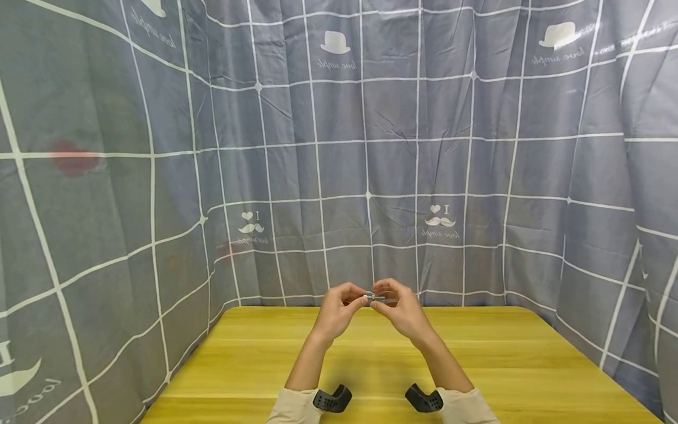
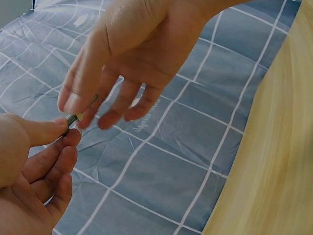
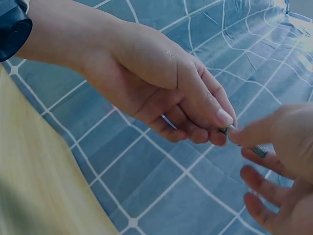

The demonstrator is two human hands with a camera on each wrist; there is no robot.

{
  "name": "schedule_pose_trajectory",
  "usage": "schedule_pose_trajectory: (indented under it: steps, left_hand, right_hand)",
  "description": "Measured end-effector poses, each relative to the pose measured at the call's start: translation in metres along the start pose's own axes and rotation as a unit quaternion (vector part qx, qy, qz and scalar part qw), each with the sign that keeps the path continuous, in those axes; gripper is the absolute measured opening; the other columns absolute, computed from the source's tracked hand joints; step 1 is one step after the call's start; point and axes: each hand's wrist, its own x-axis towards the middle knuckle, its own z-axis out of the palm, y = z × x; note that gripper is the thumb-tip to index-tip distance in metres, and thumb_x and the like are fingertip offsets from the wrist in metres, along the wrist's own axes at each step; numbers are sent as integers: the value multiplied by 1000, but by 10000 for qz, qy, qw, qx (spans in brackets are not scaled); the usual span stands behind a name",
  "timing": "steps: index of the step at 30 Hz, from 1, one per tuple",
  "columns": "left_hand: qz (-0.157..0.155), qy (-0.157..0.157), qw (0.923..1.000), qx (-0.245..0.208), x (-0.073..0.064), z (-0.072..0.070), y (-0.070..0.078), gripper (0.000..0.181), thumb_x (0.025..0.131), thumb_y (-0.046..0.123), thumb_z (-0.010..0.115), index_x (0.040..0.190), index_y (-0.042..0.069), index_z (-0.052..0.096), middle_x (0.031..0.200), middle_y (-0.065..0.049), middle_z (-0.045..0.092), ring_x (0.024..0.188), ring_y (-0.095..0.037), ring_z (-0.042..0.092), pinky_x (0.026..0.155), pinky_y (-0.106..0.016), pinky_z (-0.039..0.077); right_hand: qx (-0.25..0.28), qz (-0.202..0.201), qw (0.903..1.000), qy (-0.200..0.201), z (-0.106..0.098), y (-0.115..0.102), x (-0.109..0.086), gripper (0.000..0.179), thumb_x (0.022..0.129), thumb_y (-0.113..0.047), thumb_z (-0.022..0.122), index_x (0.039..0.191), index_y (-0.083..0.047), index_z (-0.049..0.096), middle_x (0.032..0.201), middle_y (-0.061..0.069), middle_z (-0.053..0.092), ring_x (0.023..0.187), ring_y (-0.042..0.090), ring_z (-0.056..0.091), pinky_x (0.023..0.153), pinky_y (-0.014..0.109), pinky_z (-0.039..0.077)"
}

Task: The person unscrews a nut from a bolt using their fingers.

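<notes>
Firstly, one bolt point(image 2: 72, 119): slim, grey metal, threaded along part of its length; held in the air between the two hands, above the tabletop.

Left hand point(image 1: 335, 312), one: at the left end of the bolt, pinching it between thumb and forefinger; remaining fingers bent loosely below the grip.

Right hand point(image 1: 406, 312), one: at the right side of the bolt, thumb and forefinger curled round it, tips close to the left hand's; other fingers fanned apart. Thumb somewhat blurred in the right wrist view; how firmly it presses, cannot tell.

Small pale piece point(image 2: 80, 117), one: on or against the bolt, by the right thumb; too small to identify surely.

Tabletop point(image 1: 376, 359), one: yellow wood grain, rounded far corners, beneath the bolt.

Wrist devices, two, black: left one point(image 1: 332, 400) and right one point(image 1: 425, 399), both nearer the wearer than the bolt.

Sleeves point(image 1: 468, 407), pair, cream, pushed back from the wrists, likewise on the wearer's side of the bolt.

Curtain point(image 1: 392, 168), grey-blue, white grid: behind the bolt and to either side, bearing hat prints point(image 1: 335, 43) and moustache prints point(image 1: 440, 222), lettering reversed.
</notes>
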Motion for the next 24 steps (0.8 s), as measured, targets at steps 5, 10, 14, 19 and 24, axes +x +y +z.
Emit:
schedule_pose_trajectory:
  steps: [5,10,14,19,24]
  left_hand:
    - [-41,-30,10000,-3,1,0,-1,9,99,-1,66,102,-7,73,97,-19,73,85,-27,65,76,-35,53]
    - [-41,-25,10000,5,0,0,-1,9,99,-2,66,103,-8,72,98,-21,73,86,-28,65,76,-32,51]
    - [19,-28,10000,28,0,-1,-2,9,99,-3,65,103,-8,72,96,-20,72,83,-27,64,73,-31,51]
    - [-114,-74,9999,70,5,3,-13,10,100,0,66,103,-6,72,99,-18,73,84,-23,64,74,-31,51]
    - [-102,-34,9999,43,8,5,-35,10,101,3,67,105,-3,74,99,-15,74,85,-20,65,75,-32,52]
  right_hand:
    - [-83,260,9996,-5,1,1,-1,34,100,-27,72,130,-11,68,117,5,71,110,30,66,91,53,53]
    - [-66,55,10000,27,0,1,-1,12,101,-13,70,111,-8,74,105,2,73,101,25,68,89,49,53]
    - [-16,77,10000,-27,1,0,-1,33,97,-15,76,127,-11,66,121,7,68,114,34,64,93,53,52]
    - [-45,263,9996,-82,-1,0,-2,42,101,-30,71,137,-10,63,126,10,68,116,36,63,93,57,51]
    - [-75,145,9999,-24,-1,-1,-2,19,103,-20,67,114,-6,74,109,4,73,104,26,67,91,53,52]
